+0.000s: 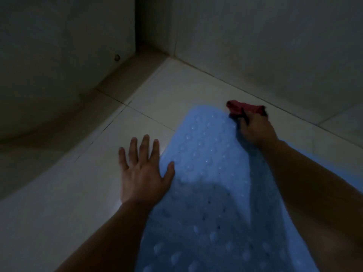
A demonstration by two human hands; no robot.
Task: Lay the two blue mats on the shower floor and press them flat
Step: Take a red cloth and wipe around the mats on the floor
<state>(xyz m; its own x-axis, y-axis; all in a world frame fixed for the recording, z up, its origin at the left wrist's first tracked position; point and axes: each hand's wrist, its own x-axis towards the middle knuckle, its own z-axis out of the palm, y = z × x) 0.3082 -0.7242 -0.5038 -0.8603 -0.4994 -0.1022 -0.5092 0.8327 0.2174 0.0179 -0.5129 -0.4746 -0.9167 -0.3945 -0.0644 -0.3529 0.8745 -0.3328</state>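
Observation:
A pale blue mat with rows of round bumps lies on the white tiled shower floor, running from the bottom of the view up toward the far corner. My left hand lies flat with fingers spread on the tile at the mat's left edge, thumb touching the mat. My right hand is at the mat's far right corner, fingers curled round a red cloth. A strip of blue shows right of my right forearm; whether it is a second mat I cannot tell.
Tiled walls meet in a dark corner at the top middle. A raised ledge runs along the left wall, with a small round fitting above it. The light is dim.

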